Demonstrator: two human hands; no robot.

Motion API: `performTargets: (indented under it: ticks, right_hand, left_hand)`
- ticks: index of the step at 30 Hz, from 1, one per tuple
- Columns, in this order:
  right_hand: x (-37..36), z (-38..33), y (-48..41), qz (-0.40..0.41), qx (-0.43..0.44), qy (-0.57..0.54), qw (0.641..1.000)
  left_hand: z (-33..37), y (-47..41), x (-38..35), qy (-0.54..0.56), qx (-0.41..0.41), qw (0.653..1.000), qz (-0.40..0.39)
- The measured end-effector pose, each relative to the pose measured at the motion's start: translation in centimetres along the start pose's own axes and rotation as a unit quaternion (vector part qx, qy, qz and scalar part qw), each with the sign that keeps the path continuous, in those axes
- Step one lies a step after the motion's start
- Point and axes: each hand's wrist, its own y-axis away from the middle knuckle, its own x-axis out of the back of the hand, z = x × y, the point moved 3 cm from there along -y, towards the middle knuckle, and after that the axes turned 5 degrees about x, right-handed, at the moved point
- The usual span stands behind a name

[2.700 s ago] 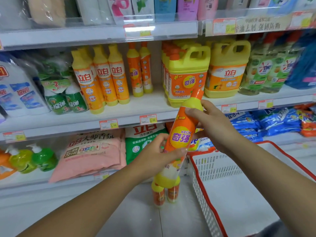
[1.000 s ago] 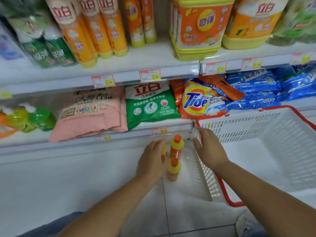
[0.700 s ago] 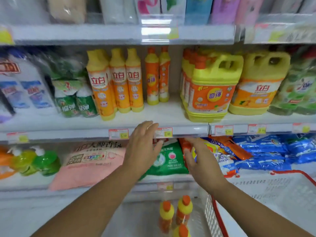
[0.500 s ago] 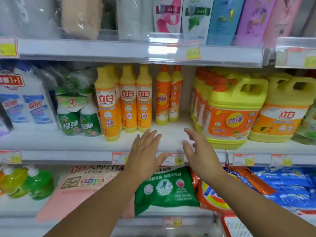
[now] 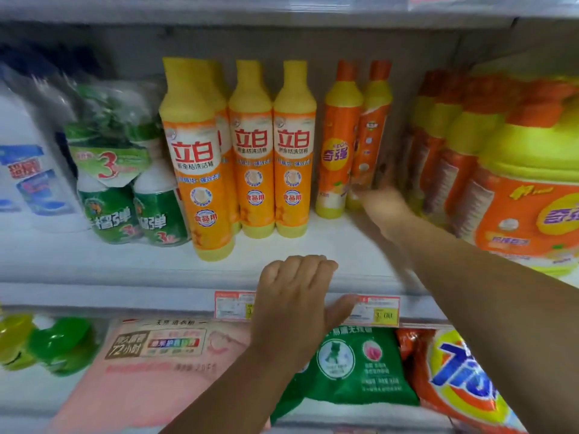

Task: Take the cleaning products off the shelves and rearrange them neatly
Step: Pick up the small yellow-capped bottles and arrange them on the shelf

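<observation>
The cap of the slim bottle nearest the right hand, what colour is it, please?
Orange; the cap shows best in the head view.

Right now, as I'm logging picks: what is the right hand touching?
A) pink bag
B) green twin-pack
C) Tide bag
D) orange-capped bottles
D: the right hand is at the base of the right one of the two orange-capped bottles, though blur hides whether it grips it.

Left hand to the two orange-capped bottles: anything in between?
Head view: only bare white shelf between the left hand and the orange-capped bottles; the right hand is at their base.
</observation>
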Motion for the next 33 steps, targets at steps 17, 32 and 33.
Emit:
performTargets:
  ticks: [17,32,33]
  right_hand:
    - [4.4,-4.8,11.0,-0.024,0.049,-0.082,0.995]
    - [11.0,-9.3,34.6,-0.139,0.039,-0.029,0.989]
    - [11.6,-9.4,35.5,-0.142,0.041,-0.008,0.989]
  left_hand:
    - [0.3,-0.6,2.7,0.125,0.086,0.975,-0.163]
    - [8.2,2.9,16.9,0.573,0.304,0.715,-0.260]
    - [8.7,3.5,17.3,0.566,0.310,0.719,-0.257]
